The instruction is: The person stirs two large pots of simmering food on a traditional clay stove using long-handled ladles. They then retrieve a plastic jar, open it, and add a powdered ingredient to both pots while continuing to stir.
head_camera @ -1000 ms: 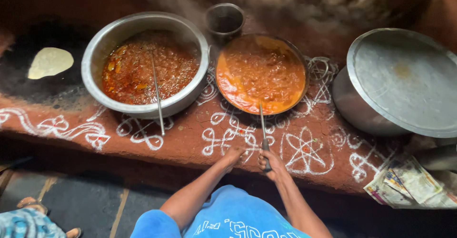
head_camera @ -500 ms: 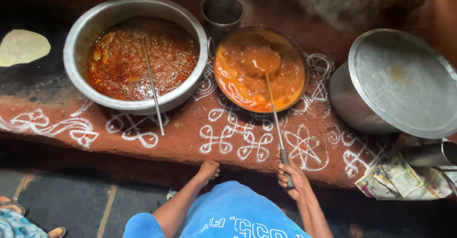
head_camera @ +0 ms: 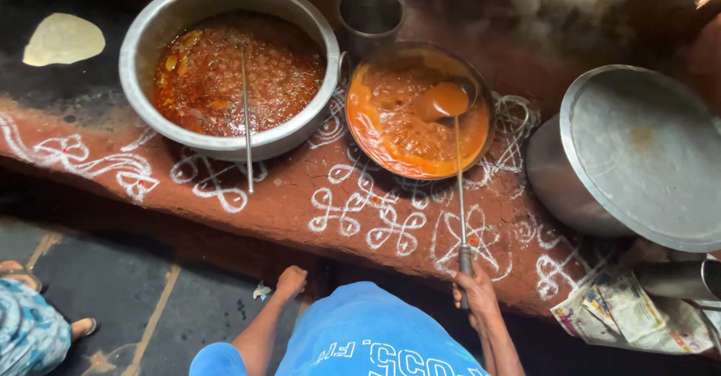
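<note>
Nearest the camera, the right hand [head_camera: 475, 292] is wrapped around the dark handle end of a long ladle [head_camera: 459, 188], fingers curled tight on it. The left hand [head_camera: 291, 280] hangs free beside the blue shirt [head_camera: 375, 331], loosely curled into a soft fist and holding nothing, just short of the front edge of the red clay stove ledge [head_camera: 300, 196].

The ladle's shaft runs up over the white chalk patterns to its bowl [head_camera: 443, 99], which is lifted clear of the surface and full of orange gravy, above the far side of the round pan of orange curry [head_camera: 409, 132]. As a judgement, the curry looks well cooked down and the stirring or scooping is mid-course; nothing has been served out yet as far as can be seen.

To the left stands a larger steel pot of darker red curry [head_camera: 225, 75] with its own thin ladle [head_camera: 245, 113] resting inside, touching the pan's rim or nearly so (too close to tell). A steel cup [head_camera: 369, 12] sits behind, between them. To the right is a lidded pot [head_camera: 638, 154], with free ledge between it and the pan. A flatbread [head_camera: 64, 39] lies far left.
</note>
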